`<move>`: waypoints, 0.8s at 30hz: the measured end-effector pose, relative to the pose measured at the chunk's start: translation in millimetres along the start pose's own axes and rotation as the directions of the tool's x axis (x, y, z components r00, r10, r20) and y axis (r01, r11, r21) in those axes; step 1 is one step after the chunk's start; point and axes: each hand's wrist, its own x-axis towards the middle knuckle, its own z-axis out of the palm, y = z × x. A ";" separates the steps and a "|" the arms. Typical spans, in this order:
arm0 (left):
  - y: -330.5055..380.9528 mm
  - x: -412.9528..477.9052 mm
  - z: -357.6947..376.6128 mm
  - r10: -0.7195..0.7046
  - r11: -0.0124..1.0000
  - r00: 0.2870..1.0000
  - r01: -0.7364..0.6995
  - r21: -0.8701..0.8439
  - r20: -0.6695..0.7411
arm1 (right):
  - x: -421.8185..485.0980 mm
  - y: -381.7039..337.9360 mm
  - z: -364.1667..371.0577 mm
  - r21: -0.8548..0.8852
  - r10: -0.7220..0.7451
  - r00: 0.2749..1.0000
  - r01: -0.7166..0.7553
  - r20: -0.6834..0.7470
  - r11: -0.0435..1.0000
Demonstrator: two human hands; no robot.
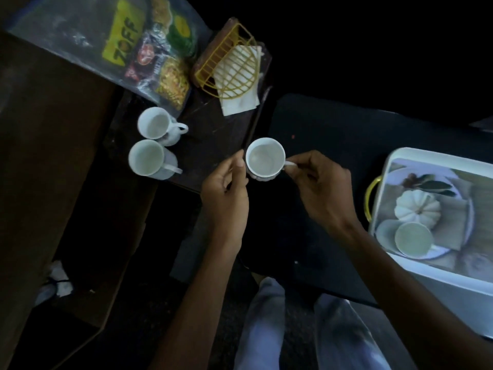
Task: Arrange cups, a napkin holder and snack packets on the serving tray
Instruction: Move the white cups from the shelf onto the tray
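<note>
A white cup [264,159] is held between both hands at the right edge of a dark tray [218,134]. My left hand [226,190] touches its left side with the thumb; my right hand [317,185] pinches its handle. Two more white cups [154,122] [146,157] stand on the dark tray's left side. A yellow wire napkin holder [229,62] with white napkins lies at the tray's far end. Snack packets [170,68] in a clear bag sit at the far left. A white serving tray [392,166] with a gold handle, at the right, carries one cup [413,239].
The white serving tray has a printed picture of a pumpkin and plates. A dark table surface [333,129] lies between the two trays. A brown wooden surface [53,156] fills the left. My legs in light trousers show below.
</note>
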 end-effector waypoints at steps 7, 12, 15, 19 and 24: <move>-15.4 -59.0 75.1 -0.028 0.999 0.980 0.019 0.044 0.196 | -28.4 44.8 -100.1 -0.102 0.099 0.995 -0.099 -0.003 0.990; -24.3 -92.0 142.9 -0.047 0.995 0.956 0.017 0.103 0.291 | -37.3 79.2 -171.0 -0.201 0.149 0.988 -0.154 -0.038 0.967; -29.0 -103.6 178.5 -0.056 0.991 0.942 0.012 0.134 0.331 | -38.9 98.4 -205.0 -0.221 0.161 0.985 -0.171 -0.062 0.960; -39.6 -112.1 209.9 -0.077 0.979 0.930 0.002 0.204 0.359 | -39.5 124.6 -230.3 -0.259 0.150 0.987 -0.160 -0.055 0.953; -57.7 -115.3 228.5 -0.109 0.967 0.924 0.014 0.253 0.367 | -42.0 158.0 -237.8 -0.236 0.171 0.983 -0.181 -0.061 0.955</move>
